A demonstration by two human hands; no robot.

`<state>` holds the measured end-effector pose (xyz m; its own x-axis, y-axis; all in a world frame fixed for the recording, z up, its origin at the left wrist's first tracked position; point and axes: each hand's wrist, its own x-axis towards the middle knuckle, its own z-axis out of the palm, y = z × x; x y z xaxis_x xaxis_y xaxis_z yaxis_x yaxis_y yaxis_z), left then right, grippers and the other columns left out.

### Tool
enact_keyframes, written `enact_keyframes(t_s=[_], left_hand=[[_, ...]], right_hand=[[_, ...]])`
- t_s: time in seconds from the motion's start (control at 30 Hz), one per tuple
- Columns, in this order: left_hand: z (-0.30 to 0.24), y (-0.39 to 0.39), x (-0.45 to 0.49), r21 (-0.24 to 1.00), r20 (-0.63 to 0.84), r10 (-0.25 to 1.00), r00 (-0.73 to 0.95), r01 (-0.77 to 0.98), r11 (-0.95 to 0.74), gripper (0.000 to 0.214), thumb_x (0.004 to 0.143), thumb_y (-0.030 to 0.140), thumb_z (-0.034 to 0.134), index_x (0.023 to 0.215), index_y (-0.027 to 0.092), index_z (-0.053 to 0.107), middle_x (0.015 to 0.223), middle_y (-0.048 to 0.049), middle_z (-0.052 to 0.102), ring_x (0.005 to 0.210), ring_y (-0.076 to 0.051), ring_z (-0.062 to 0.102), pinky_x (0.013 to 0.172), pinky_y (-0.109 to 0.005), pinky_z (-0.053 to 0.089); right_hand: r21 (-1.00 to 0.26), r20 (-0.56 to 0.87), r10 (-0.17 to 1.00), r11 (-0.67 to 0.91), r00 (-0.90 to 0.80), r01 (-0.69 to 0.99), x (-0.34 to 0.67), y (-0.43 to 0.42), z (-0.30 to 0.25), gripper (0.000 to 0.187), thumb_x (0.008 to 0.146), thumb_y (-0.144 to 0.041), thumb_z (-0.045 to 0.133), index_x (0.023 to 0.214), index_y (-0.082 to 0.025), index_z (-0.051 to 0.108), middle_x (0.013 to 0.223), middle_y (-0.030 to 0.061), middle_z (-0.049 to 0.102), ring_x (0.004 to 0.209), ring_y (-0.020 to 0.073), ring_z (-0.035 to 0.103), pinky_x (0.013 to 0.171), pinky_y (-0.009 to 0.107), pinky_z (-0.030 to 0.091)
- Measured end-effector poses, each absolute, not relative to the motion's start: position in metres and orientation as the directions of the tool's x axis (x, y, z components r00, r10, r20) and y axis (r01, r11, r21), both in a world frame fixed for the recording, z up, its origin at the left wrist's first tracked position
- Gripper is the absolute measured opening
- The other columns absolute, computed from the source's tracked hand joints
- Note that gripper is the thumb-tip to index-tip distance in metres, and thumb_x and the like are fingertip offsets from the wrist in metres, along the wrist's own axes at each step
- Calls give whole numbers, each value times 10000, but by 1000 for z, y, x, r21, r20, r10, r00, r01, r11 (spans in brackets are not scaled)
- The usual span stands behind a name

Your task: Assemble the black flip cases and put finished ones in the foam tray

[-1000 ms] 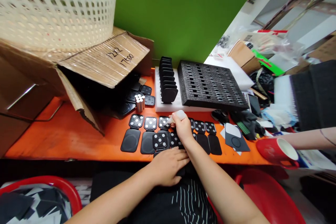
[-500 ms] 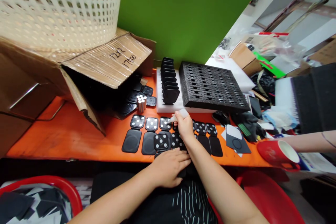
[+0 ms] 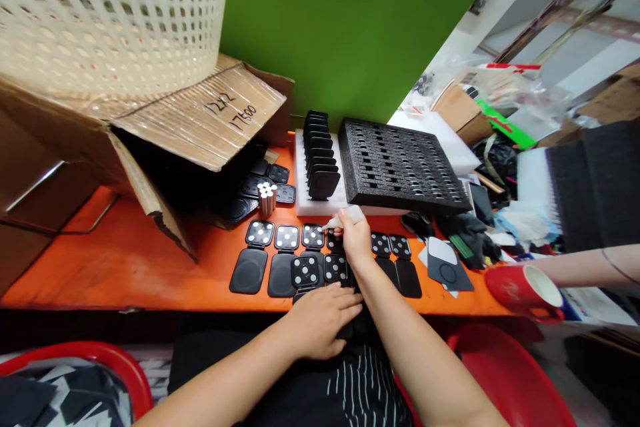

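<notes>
My right hand [image 3: 355,239] is closed around a small white squeeze bottle [image 3: 353,215] with a narrow nozzle. The nozzle points left, its tip at the upper right of a black square case half with silver discs [image 3: 313,236]; I cannot tell whether it touches. Fingers stretched flat, my left hand [image 3: 323,320] lies at the table's front edge, over the lower part of the front cases. Just beyond its fingers are two raised disc-bearing panels, one of them a black panel [image 3: 305,271]. More open hinged cases lie in a row, including a plain black lid [image 3: 249,271] at the left.
A stack of silver discs [image 3: 267,199] stands behind the row, beside an open cardboard box [image 3: 200,120]. Black panels [image 3: 323,163] stand in white foam, next to a slotted black foam block [image 3: 405,163]. A red mug [image 3: 523,290] and another person's arm [image 3: 595,263] are at the right.
The bottle's nozzle has shifted slightly up and right over the same case half, with my right hand. My left hand stays flat in place. The whole view has shifted slightly.
</notes>
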<state>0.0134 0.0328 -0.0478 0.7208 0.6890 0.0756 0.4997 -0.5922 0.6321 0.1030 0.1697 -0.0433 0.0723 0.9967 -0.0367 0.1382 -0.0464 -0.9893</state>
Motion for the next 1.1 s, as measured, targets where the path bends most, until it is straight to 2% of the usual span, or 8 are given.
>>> enact_keyframes(t_s=[0.2, 0.43, 0.63, 0.8, 0.93, 1.03, 1.1], left_hand=[[-50, 32, 14, 649, 58, 694, 718, 500, -573, 624, 766, 319, 607, 1338, 160, 415, 1439, -63, 391, 1326, -213, 336, 1133, -388, 195], [-51, 32, 14, 653, 43, 688, 725, 500, -568, 636, 761, 318, 607, 1344, 158, 409, 1441, -64, 387, 1331, -213, 327, 1131, -400, 198], [-52, 32, 15, 637, 48, 690, 723, 510, -579, 636, 761, 324, 593, 1346, 157, 408, 1440, -65, 387, 1324, -214, 339, 1133, -398, 189], [-54, 32, 16, 623, 44, 692, 721, 521, -583, 635, 750, 318, 588, 1342, 168, 414, 1441, -56, 386, 1324, -213, 339, 1135, -397, 187], [-54, 32, 16, 628, 41, 694, 718, 522, -577, 634, 748, 313, 588, 1344, 184, 413, 1444, -49, 381, 1325, -209, 341, 1135, -392, 193], [-54, 31, 16, 637, 41, 695, 718, 517, -572, 640, 749, 304, 592, 1349, 186, 405, 1447, -45, 378, 1328, -209, 334, 1134, -391, 197], [-54, 31, 16, 643, 37, 694, 719, 514, -568, 649, 747, 294, 594, 1355, 187, 396, 1450, -42, 373, 1329, -210, 332, 1135, -395, 197]], right_hand=[[-987, -54, 980, -82, 189, 139, 131, 174, -46, 384, 718, -512, 608, 766, -131, 601, 732, 67, 685, 475, 114, 540, 444, 245, 468], [-965, -40, 988, -77, 151, 249, 137, 174, -50, 400, 732, -529, 594, 791, -133, 598, 728, 62, 675, 511, 129, 573, 468, 253, 486], [-979, -53, 991, -75, 121, 189, 144, 165, -48, 380, 739, -529, 591, 776, -151, 596, 754, 67, 693, 490, 125, 560, 449, 248, 479], [-968, -36, 994, -60, 104, 244, 144, 155, -47, 364, 729, -532, 608, 770, -170, 591, 739, 54, 699, 494, 139, 568, 467, 266, 490], [-988, -53, 988, -73, 144, 137, 152, 159, -45, 369, 709, -525, 628, 756, -161, 592, 720, 48, 696, 467, 122, 545, 436, 247, 463], [-996, -80, 971, -86, 227, 17, 164, 168, -43, 368, 691, -512, 640, 728, -150, 586, 692, 43, 689, 423, 94, 501, 404, 226, 432], [-998, -68, 955, -69, 288, -6, 172, 174, -44, 360, 684, -500, 644, 713, -146, 579, 669, 36, 681, 407, 82, 485, 395, 215, 419]])
